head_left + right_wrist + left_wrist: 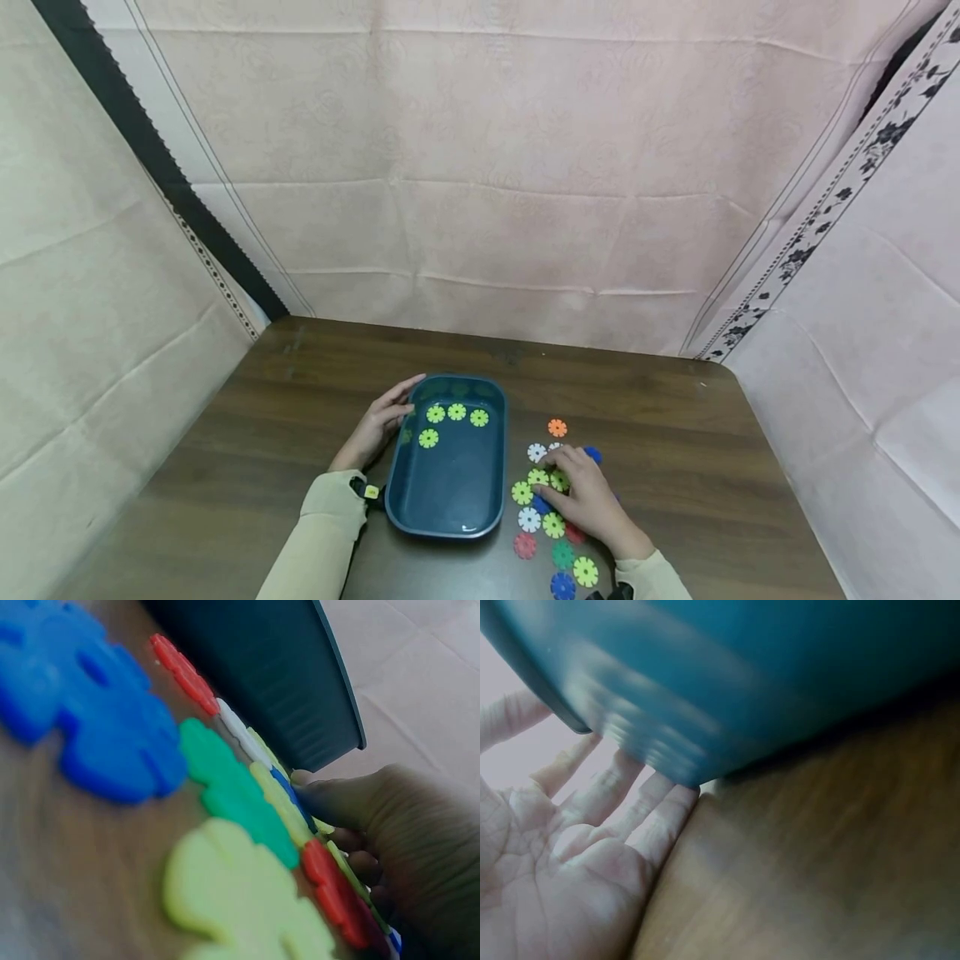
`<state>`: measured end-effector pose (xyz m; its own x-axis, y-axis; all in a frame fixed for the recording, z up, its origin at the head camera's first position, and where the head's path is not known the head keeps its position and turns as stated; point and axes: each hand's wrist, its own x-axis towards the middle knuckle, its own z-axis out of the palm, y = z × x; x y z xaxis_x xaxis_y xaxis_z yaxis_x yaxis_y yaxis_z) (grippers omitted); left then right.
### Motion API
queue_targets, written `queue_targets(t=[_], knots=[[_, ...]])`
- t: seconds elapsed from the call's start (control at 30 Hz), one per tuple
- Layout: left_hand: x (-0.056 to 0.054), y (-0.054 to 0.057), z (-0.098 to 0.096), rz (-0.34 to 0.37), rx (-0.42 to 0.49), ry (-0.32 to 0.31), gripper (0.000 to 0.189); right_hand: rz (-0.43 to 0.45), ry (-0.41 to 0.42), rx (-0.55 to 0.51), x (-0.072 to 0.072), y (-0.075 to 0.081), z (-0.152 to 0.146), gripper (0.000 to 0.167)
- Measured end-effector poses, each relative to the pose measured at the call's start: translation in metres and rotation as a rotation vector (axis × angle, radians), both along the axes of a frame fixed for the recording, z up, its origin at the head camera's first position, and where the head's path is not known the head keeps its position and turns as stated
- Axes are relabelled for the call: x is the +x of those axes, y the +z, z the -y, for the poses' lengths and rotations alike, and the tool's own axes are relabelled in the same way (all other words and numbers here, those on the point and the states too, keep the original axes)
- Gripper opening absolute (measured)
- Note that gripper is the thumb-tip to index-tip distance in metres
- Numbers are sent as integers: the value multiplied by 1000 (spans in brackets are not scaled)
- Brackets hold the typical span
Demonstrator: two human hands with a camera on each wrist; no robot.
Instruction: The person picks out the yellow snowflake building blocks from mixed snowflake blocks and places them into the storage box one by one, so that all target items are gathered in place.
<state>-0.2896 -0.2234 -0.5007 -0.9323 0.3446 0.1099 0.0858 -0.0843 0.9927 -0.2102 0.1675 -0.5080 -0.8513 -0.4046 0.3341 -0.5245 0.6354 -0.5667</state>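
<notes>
A dark blue tray [447, 500] stands on the table with several yellow-green flower-shaped discs [457, 412] inside it, near its far end. My left hand [382, 421] rests against the tray's left side. Its extended fingers touch the outer wall in the left wrist view. Right of the tray, my right hand [585, 492] reaches down over loose discs, thumb and index finger apart. Between them lies a yellow-green disc [558, 481]; a blue disc [541, 505] is under the thumb tip. The other right fingertips are partly hidden behind discs in the right wrist view.
More flower-shaped discs lie around my right hand: an orange one [557, 427] at the far end, a white one [528, 520], a red one [525, 546], a green one [563, 554] and a blue one [562, 585] nearer. Light cloth [480, 233] hangs behind the brown table [660, 417].
</notes>
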Motion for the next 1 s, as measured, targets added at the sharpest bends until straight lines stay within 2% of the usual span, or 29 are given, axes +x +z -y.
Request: queue_targets(t=[0.23,0.47,0.7,1.0], knots=[[5,-1,-2,5,1,-8,51,71,-15,-52,3,-3,-2,25],[-1,1,-2,7,9,1,52,87,-23,-80,-1,0,-2,26],[0,2,0,8,3,-9,51,118,-29,-82,-1,-2,0,26],[0,2,-2,12,7,0,51,89,5,-94,-2,0,-2,24]])
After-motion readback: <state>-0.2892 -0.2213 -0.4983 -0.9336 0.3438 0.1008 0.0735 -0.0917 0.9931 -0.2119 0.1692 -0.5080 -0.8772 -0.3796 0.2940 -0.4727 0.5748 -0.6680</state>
